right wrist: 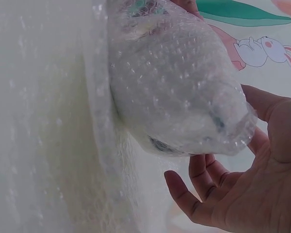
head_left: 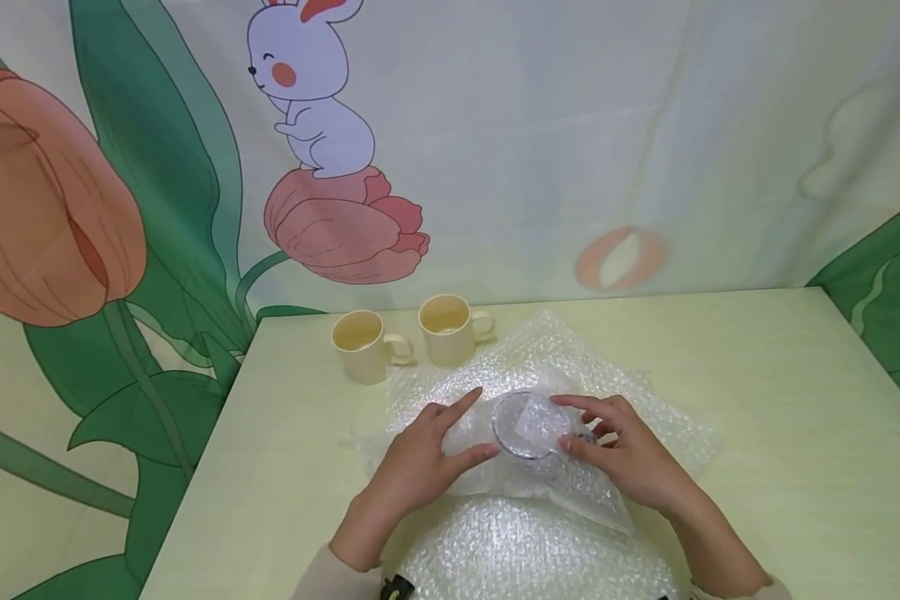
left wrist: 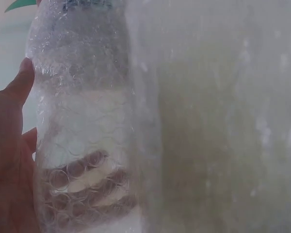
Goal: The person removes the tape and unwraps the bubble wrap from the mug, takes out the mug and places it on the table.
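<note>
A round-rimmed vessel stands between the two hands, wrapped in clear bubble wrap. Dark marks and a coloured patch show through the layers; its exact kind is hidden. On its left side, the left hand rests with thumb and index finger straight and apart. Several of its fingers show through the wrap in the left wrist view. At the right, the right hand pinches the gathered wrap near the rim between thumb and index finger. Its other fingers curl loosely below.
Two cream mugs, a left one and a right one, stand at the back left. Flat bubble wrap sheets lie under and around the wrapped vessel on the pale table. A printed curtain hangs behind.
</note>
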A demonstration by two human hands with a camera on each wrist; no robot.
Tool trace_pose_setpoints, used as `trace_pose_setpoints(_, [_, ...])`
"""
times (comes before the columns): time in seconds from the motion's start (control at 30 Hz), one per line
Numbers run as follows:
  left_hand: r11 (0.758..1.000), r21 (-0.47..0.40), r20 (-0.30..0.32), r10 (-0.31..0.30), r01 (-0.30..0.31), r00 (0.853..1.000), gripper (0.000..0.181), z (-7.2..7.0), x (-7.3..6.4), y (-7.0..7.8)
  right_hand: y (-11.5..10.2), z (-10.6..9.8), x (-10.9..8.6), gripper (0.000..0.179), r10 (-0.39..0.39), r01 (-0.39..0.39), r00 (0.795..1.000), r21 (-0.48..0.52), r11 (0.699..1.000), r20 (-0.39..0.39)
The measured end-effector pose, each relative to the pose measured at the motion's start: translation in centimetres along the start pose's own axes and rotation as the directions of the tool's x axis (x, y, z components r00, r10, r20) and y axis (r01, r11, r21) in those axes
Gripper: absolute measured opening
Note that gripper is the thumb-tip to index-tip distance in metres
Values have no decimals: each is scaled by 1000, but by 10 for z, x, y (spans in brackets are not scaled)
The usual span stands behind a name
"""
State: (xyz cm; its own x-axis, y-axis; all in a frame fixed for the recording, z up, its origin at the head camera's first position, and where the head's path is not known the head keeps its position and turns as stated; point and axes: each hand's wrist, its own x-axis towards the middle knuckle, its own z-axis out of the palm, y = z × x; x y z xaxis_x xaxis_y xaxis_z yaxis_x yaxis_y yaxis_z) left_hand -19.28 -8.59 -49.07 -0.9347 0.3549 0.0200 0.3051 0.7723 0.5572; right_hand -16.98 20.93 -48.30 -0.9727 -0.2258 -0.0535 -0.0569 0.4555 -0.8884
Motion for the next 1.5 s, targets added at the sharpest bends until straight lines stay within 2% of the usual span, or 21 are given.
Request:
trace_pose_setpoints(0.23, [999, -48, 47, 24, -21, 999, 76, -1, -1, -5, 0, 0, -2, 51, -1, 1, 1000, 3, 1000, 1])
trace_pose_setpoints(0.4, [997, -64, 58, 50, -46, 997, 76, -2, 0, -9, 0, 0, -3, 51, 7, -7, 1000, -1, 1000, 0])
trace_pose_setpoints(0.63, [997, -28, 56, 67, -66, 996, 84, -2, 2, -8, 2, -1, -2, 51, -3, 2, 1000, -6, 1000, -3])
trace_pose_setpoints(0.8, [985, 81, 30, 150, -152, 988, 84, -6, 4, -1, 2, -1, 0, 51, -10, 9, 1000, -10, 1000, -7])
trace_pose_setpoints(0.9, [970, 106, 56, 212, -217, 976, 76, -12, 4, 5, 2, -1, 1, 50, -8, 8, 1000, -7, 1000, -4])
trace_pose_setpoints(0.97, [966, 99, 88, 232, -240, 969, 71, -16, 5, 9, 2, -1, 1, 50, -3, 3, 1000, -4, 1000, 0])
trace_pose_setpoints(1.07, [965, 93, 121, 232, -243, 965, 68, -19, 4, 15, 2, -2, 1, 50, 6, -6, 1000, 4, 1000, 9])
trace_pose_setpoints(1.27, [971, 127, 147, 182, -201, 972, 56, -20, 4, 24, 1, -1, 1, 50, 13, -13, 1000, 14, 1000, 21])
trace_pose_setpoints(1.5, [966, 167, 153, 171, -196, 973, 61, -14, 9, 31, 0, -1, -1, 49, -4, 4, 1000, -2, 1000, 18])
